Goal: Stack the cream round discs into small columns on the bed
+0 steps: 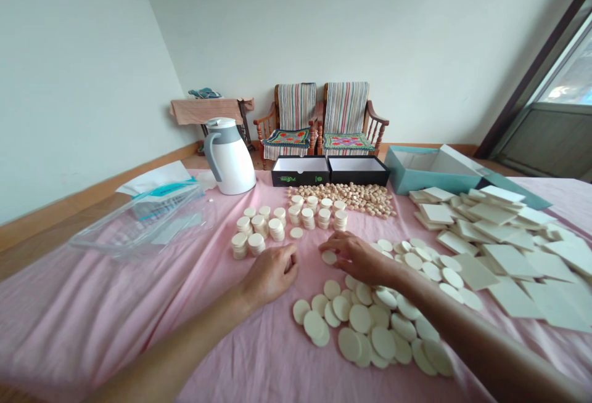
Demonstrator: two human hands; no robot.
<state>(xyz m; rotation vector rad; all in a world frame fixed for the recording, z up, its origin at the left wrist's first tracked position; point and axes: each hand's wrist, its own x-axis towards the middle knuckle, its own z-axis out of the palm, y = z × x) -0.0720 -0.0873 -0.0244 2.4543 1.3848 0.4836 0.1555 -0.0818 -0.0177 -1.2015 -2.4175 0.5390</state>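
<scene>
My right hand (pixel 356 258) reaches over the pink cloth with its fingers and thumb around a pale round wooden disc (pixel 329 257), which lies low at the cloth. Curled into a loose fist, my left hand (pixel 272 272) rests on the cloth, and nothing shows between its fingers. Just beyond it a single disc (pixel 296 232) lies flat. Several neat stacks of discs (pixel 276 229) stand in rows in front of both hands. Loose discs (pixel 370 320) are heaped under and beside my right forearm, with more discs (pixel 432 271) to its right.
Small wooden pieces (pixel 351 196) are piled behind the stacks, before two black boxes (pixel 300 177). A white jug (pixel 235 162) and a clear plastic tray (pixel 139 221) stand left. Square wooden tiles (pixel 504 249) and a blue-green box (pixel 432 178) lie right. Two chairs (pixel 296 107) stand behind.
</scene>
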